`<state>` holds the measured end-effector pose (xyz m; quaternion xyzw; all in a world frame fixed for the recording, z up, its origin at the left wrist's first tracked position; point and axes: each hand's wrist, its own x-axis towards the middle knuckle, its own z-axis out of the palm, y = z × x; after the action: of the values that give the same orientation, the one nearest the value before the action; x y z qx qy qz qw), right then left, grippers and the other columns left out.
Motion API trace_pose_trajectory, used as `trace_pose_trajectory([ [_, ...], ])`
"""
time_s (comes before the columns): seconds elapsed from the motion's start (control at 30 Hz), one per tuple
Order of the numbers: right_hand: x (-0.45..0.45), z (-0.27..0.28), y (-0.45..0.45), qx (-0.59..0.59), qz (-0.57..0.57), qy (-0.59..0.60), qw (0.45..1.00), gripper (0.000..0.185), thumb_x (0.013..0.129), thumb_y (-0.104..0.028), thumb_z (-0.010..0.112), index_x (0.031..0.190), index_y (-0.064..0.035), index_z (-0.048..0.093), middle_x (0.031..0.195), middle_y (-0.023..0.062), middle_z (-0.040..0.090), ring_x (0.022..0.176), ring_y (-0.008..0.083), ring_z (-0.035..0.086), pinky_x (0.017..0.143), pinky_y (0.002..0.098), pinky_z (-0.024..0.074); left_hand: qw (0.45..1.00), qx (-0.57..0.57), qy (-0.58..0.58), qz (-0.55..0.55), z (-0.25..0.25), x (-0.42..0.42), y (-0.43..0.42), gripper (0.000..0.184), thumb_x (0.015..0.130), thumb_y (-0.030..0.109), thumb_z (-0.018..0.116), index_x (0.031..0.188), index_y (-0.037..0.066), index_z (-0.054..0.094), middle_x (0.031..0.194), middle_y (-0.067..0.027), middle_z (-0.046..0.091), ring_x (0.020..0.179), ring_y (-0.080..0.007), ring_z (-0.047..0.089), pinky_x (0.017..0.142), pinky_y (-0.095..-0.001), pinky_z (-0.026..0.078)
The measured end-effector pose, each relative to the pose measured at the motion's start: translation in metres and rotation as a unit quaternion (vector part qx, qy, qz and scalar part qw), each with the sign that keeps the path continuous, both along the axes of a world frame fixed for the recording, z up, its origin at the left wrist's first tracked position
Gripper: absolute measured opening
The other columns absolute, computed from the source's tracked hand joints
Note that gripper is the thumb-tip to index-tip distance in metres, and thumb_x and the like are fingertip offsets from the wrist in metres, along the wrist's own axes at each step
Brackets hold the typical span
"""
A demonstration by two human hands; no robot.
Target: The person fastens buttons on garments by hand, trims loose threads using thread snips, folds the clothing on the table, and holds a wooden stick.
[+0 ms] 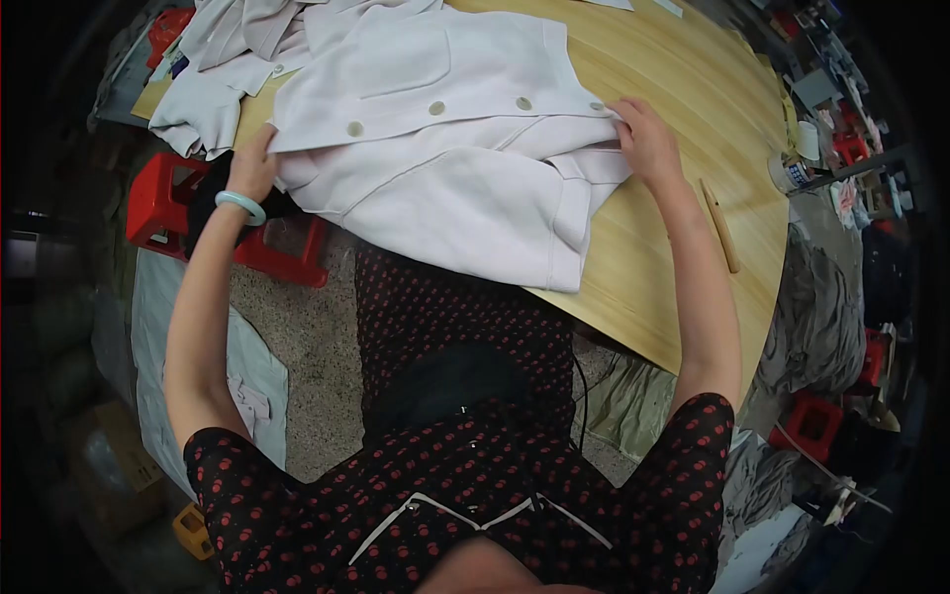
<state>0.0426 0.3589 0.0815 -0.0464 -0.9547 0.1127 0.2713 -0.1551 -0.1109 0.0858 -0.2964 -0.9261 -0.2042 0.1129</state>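
Note:
A pale pinkish-white jacket (500,64) lies spread over the table edge, its lower part draping toward my lap. Several round buttons run along its front band, and a pocket outline shows above them. My left hand (254,166), with a pale bangle (240,206) on the wrist, pinches the band's left end. At the band's right end, beside the last button, my right hand (645,142) grips the fabric between thumb and fingers. Between the two hands the band stretches nearly straight. Beneath it lies a folded section with a sleeve-like piece (495,213).
More pale fabric (198,109) lies at the table's far left. On the wooden table (693,89), a slim wooden stick (719,226) rests right of my right forearm. Red stools (158,203) stand at left. A white tub (789,174) sits by the right edge.

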Motion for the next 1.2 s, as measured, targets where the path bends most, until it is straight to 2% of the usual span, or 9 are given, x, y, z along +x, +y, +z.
trace_pose_trajectory([
  [0.1,0.023,0.013,-0.035,-0.202,0.052,-0.104,0.972,0.022,0.079,-0.015,0.055,0.098,-0.0048,0.058,0.097,0.0136,0.059,0.088,0.0291,0.056,0.074,0.0359,0.0461,0.998,-0.009,-0.035,0.052,-0.009,0.011,0.01,0.032,0.072,0.003,0.049,0.104,0.003,0.047,0.096,-0.0242,0.055,0.095,-0.0397,0.051,0.079,-0.0437,0.041],
  [0.17,0.03,0.004,-0.052,-0.106,0.092,-0.107,0.984,0.024,0.079,-0.015,0.054,0.1,-0.0029,0.056,0.096,0.0154,0.058,0.088,0.0312,0.055,0.074,0.0381,0.0456,0.998,-0.01,-0.007,0.068,-0.007,0.016,0.016,0.036,0.071,0.001,0.05,0.106,0.001,0.047,0.106,-0.023,0.052,0.099,-0.0392,0.05,0.082,-0.0429,0.042],
  [0.27,0.028,-0.015,-0.07,-0.046,0.06,-0.095,0.993,0.024,0.08,-0.015,0.052,0.1,-0.0012,0.054,0.093,0.0165,0.058,0.087,0.0333,0.055,0.073,0.0411,0.0447,0.977,-0.008,0.209,0.029,-0.003,0.052,0.048,0.047,0.067,-0.001,0.052,0.113,0.002,0.046,0.115,-0.0262,0.044,0.103,-0.0414,0.045,0.089,-0.0444,0.039],
  [0.43,0.018,-0.026,-0.055,-0.091,0.067,-0.074,0.991,0.017,0.081,-0.01,0.049,0.095,-0.0034,0.055,0.085,0.0172,0.058,0.079,0.0319,0.057,0.069,0.039,0.045,0.987,-0.002,0.072,-0.142,-0.018,0.139,0.095,0.043,0.074,0.012,0.06,0.113,0.001,0.047,0.119,-0.0231,0.042,0.109,-0.0379,0.043,0.093,-0.0417,0.035],
  [0.53,0.05,0.063,-0.043,-0.312,0.062,0.046,0.947,0.019,0.085,-0.002,0.047,0.102,-0.0025,0.055,0.086,0.0067,0.06,0.08,0.0133,0.056,0.071,0.0235,0.0437,0.988,0.025,0.049,-0.147,-0.026,0.147,0.097,0.046,0.073,0.014,0.062,0.114,0.0,0.047,0.12,-0.0232,0.041,0.109,-0.0374,0.044,0.093,-0.0413,0.036],
  [0.63,0.103,0.112,-0.037,-0.36,0.102,0.224,0.9,0.017,0.087,0.002,0.042,0.101,0.005,0.052,0.099,0.009,0.057,0.09,0.0147,0.054,0.083,0.0244,0.0406,0.991,0.082,0.048,-0.097,-0.026,0.137,0.088,0.052,0.068,0.012,0.065,0.115,0.002,0.045,0.116,-0.0216,0.043,0.105,-0.0368,0.045,0.089,-0.0408,0.038],
  [0.73,0.13,0.099,-0.024,-0.307,0.071,0.129,0.94,0.017,0.086,0.003,0.044,0.1,0.0032,0.053,0.103,0.0088,0.055,0.095,0.0158,0.052,0.088,0.0271,0.038,0.966,0.068,0.019,-0.248,-0.029,0.13,0.083,0.038,0.069,0.008,0.061,0.105,0.002,0.053,0.106,-0.0205,0.052,0.101,-0.035,0.049,0.087,-0.0415,0.039],
  [0.9,0.138,0.058,-0.02,-0.125,0.007,-0.037,0.991,0.015,0.079,0.004,0.051,0.092,-0.0006,0.057,0.094,0.0113,0.057,0.089,0.0243,0.055,0.079,0.0294,0.0414,0.968,0.075,0.037,-0.235,-0.052,0.136,0.09,0.038,0.07,0.011,0.062,0.106,0.002,0.053,0.107,-0.0201,0.052,0.102,-0.0344,0.049,0.088,-0.0408,0.039],
  [1.2,0.139,0.039,-0.018,-0.11,-0.036,-0.124,0.986,0.016,0.077,0.002,0.05,0.092,0.0004,0.056,0.091,0.0159,0.057,0.087,0.032,0.054,0.076,0.0353,0.0422,0.963,-0.008,-0.027,-0.268,-0.057,0.141,0.07,0.04,0.072,0.018,0.064,0.107,0.002,0.053,0.11,-0.0194,0.052,0.105,-0.0332,0.048,0.089,-0.0396,0.039],
])
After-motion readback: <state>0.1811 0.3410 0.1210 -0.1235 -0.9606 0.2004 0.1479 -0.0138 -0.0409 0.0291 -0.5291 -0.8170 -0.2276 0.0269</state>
